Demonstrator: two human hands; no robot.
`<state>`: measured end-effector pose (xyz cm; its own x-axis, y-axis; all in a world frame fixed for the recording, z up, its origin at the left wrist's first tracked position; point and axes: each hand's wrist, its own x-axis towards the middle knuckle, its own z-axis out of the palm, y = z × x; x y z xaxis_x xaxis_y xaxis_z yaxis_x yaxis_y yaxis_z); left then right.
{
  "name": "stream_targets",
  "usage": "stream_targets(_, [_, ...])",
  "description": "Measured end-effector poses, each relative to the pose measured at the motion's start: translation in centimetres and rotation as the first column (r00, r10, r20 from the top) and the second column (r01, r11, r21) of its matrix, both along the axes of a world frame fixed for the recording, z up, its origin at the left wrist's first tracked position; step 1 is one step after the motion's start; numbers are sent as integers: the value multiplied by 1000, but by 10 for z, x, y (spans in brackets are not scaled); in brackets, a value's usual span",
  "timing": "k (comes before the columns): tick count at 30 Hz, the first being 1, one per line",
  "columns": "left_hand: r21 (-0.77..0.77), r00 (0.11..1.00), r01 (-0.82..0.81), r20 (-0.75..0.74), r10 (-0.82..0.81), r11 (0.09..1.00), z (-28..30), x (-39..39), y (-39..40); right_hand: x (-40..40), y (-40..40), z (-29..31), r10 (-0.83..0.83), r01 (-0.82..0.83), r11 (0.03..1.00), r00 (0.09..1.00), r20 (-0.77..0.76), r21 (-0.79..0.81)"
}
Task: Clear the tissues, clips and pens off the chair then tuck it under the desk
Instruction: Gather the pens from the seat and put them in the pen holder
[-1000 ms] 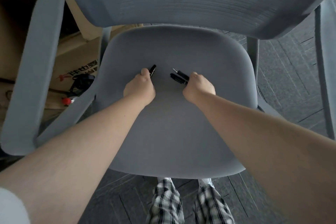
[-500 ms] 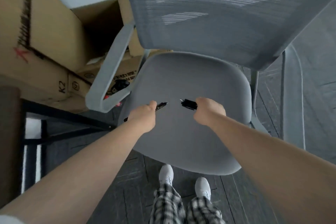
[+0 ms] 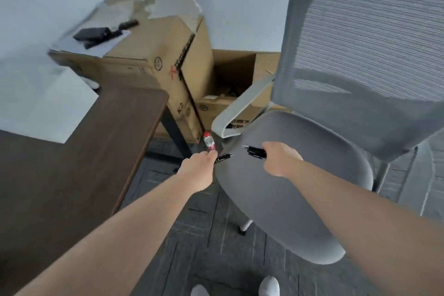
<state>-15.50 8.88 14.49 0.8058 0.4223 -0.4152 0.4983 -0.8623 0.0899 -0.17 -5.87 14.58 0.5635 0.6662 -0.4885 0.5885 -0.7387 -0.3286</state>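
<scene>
A grey office chair [image 3: 300, 175] with a mesh back stands at the right, its seat bare. My left hand [image 3: 198, 168] is shut on a black pen [image 3: 224, 158] whose tip pokes out to the right, just off the seat's left edge. My right hand [image 3: 281, 160] is over the seat, shut on a bundle of black pens [image 3: 255, 151] pointing left. The dark wooden desk [image 3: 84, 163] fills the left side, its corner near my left forearm. I see no tissues or clips on the seat.
Stacked cardboard boxes [image 3: 168, 60] stand against the wall behind the desk, one [image 3: 230, 79] open. Black items on paper [image 3: 101, 35] lie on the top box. A small bottle with a red label [image 3: 209, 143] stands on the floor by the desk's black leg [image 3: 176, 137].
My view has swung left and up, and the desk and boxes have come into sight. Both hands have lifted off the seat with the pens and shifted left toward the desk.
</scene>
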Motion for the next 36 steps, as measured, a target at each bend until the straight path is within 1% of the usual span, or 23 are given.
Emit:
stream_targets(5, [56,995,-100,-2,101,993,20,-73,32,-50,54,22,191,-193,979,981,34,63])
stream_targets(9, [86,978,-206,38,203,975,33,-146,61,-114,106,36,336,-342,935,939,68,96])
stream_targets(11, [101,967,-252,59,247,962,39,-184,74,-149,130,43,384,-391,915,920,82,102])
stream_targets(15, [67,924,-372,125,362,926,57,-259,99,-225,175,60,482,-488,868,873,78,94])
stream_targets(20, [29,828,-532,226,513,846,81,-348,134,-313,228,79,556,-555,813,830,46,175])
stream_targets(23, [-13,752,-616,290,592,788,88,-399,155,-361,257,86,587,-576,788,809,16,216])
stream_targets(27, [-93,624,-713,367,690,694,89,-459,175,-417,290,91,623,-597,752,783,-3,280])
stream_targets(31, [-205,498,-766,411,764,609,87,-501,191,-467,316,97,631,-588,737,775,-28,332])
stream_targets(33, [-287,408,-781,438,801,555,85,-515,198,-487,327,97,629,-575,737,775,-51,355])
stream_targets(36, [-453,215,-773,472,855,444,81,-527,207,-511,343,95,585,-492,769,799,-139,408])
